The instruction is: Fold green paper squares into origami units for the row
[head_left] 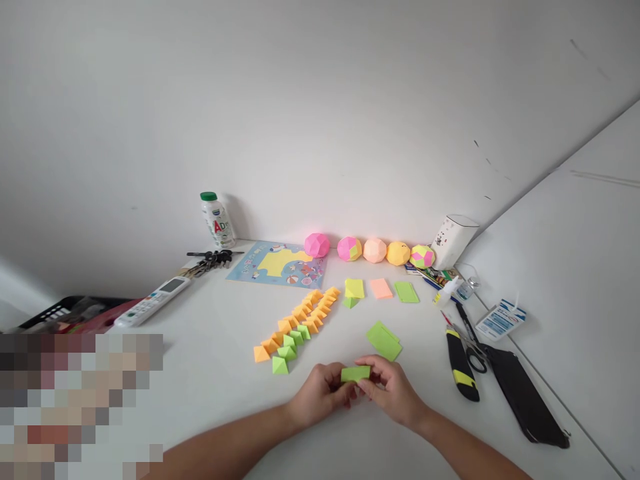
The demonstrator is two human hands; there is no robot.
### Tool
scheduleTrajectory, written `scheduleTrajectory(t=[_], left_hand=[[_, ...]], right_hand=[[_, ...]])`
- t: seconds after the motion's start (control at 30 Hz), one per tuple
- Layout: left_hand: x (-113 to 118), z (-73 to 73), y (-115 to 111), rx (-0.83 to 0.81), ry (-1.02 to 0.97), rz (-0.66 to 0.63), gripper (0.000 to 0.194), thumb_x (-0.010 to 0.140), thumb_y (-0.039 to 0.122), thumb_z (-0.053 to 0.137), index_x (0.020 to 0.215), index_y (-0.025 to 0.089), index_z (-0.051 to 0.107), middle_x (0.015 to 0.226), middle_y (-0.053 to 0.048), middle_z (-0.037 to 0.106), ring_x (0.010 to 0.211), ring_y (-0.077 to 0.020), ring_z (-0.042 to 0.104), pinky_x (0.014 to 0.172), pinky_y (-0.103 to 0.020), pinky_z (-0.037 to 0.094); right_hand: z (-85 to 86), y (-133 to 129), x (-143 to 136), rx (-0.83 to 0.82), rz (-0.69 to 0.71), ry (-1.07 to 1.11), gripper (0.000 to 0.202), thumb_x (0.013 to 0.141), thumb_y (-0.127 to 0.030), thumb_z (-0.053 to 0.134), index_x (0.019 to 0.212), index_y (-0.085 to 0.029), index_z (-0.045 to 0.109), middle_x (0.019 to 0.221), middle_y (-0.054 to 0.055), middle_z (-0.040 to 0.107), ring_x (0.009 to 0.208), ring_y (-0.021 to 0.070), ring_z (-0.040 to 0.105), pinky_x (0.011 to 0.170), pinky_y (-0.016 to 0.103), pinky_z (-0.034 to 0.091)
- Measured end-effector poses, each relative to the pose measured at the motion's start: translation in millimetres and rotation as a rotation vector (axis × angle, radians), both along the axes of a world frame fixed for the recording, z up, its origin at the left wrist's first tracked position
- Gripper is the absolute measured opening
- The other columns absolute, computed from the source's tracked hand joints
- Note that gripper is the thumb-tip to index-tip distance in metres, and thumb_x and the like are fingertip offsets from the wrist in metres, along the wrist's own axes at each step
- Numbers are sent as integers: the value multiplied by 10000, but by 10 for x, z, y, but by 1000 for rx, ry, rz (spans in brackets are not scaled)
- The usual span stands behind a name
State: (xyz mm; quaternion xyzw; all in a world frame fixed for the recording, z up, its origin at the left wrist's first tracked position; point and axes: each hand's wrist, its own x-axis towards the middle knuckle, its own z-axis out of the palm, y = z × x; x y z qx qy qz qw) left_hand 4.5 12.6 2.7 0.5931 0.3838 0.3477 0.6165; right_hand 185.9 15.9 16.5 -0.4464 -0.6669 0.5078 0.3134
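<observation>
A folded strip of green paper (355, 374) is held level between my two hands near the table's front. My left hand (323, 395) pinches its left end, and my right hand (393, 392) grips the right end with thumb and fingers. Just beyond my right hand lie green paper sheets (384, 341). To the upper left, folded orange pieces (299, 311) and green pieces (289, 348) stand in slanting rows. Yellow (355, 288), peach (381, 289) and green note stacks (406, 292) lie farther back.
Several faceted paper balls (375, 251) line the wall. A knife (461, 367), scissors (475, 357) and black pouch (527, 397) lie at right. At left are a remote (154, 302), keys (213, 262) and a bottle (218, 221); a colourful sheet (250, 265) lies behind.
</observation>
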Motion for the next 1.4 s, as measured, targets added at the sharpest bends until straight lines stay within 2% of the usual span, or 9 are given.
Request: scheduleTrajectory(t=[0.17, 0.33, 0.53, 0.67, 0.77, 0.83, 1.03, 1.2, 1.4], left_hand=[[-14, 4, -9, -40, -33, 0, 264, 762, 378, 585, 671, 135, 534, 610, -31, 629, 523, -123, 557, 524, -244, 436], [-34, -10, 13, -104, -100, 39, 300, 763, 419, 593, 704, 145, 485, 597, -28, 628, 493, -115, 554, 520, -248, 425], [-31, 5, 44, -142, -298, -61, 334, 756, 415, 630, 893, 150, 478, 796, -60, 664, 689, -153, 615, 625, -291, 482], [-22, -21, 65, -162, -224, -59, 328, 787, 458, 571, 756, 141, 493, 671, -41, 664, 569, -130, 599, 586, -279, 474], [-31, -40, 78, -178, -201, -48, 330, 785, 465, 567, 760, 144, 493, 651, -32, 669, 537, -128, 599, 560, -266, 458], [-38, -45, 82, -186, -204, -48, 332, 783, 468, 567, 766, 145, 492, 648, -31, 672, 528, -128, 600, 551, -261, 452], [-47, -38, 78, -207, -228, -58, 342, 784, 482, 558, 731, 156, 466, 623, -27, 667, 518, -130, 596, 545, -262, 453], [-49, -7, 82, -171, -236, -57, 367, 802, 512, 514, 794, 145, 500, 742, -55, 682, 570, -132, 615, 577, -265, 466], [-42, -60, 89, -168, -248, -53, 357, 816, 505, 498, 813, 148, 495, 743, -43, 671, 564, -127, 614, 569, -258, 461]], right_hand=[[90, 1, 8, 70, -34, -48, 272, 730, -188, 580, 1000, -160, 602, 693, 12, 618, 633, 143, 570, 627, 266, 482], [119, 34, 52, -25, -73, 19, 288, 712, -166, 567, 1000, -162, 586, 692, 0, 610, 624, 134, 562, 599, 254, 479], [113, 20, 24, -118, -41, 64, 301, 739, -204, 579, 1036, -159, 558, 732, 15, 631, 620, 137, 588, 560, 253, 492], [65, 11, 23, 37, -17, 2, 302, 799, -274, 555, 1079, -161, 558, 696, 15, 613, 635, 150, 607, 587, 269, 509], [33, 28, 52, 198, -52, -52, 280, 820, -321, 550, 1057, -176, 584, 731, 30, 616, 637, 154, 611, 612, 282, 519], [19, 42, 66, 231, -62, -53, 265, 826, -340, 548, 1031, -179, 599, 761, 40, 625, 626, 155, 616, 611, 286, 526], [16, 47, 61, 120, -113, 7, 254, 819, -360, 571, 980, -169, 619, 733, 29, 625, 577, 152, 626, 548, 274, 527], [22, 31, 50, 59, -91, 31, 259, 811, -365, 584, 977, -170, 623, 708, 23, 633, 565, 147, 619, 554, 284, 531], [-12, 26, 28, -40, -78, 61, 330, 804, -390, 588, 1042, -163, 578, 711, 16, 622, 581, 138, 606, 505, 250, 499]])
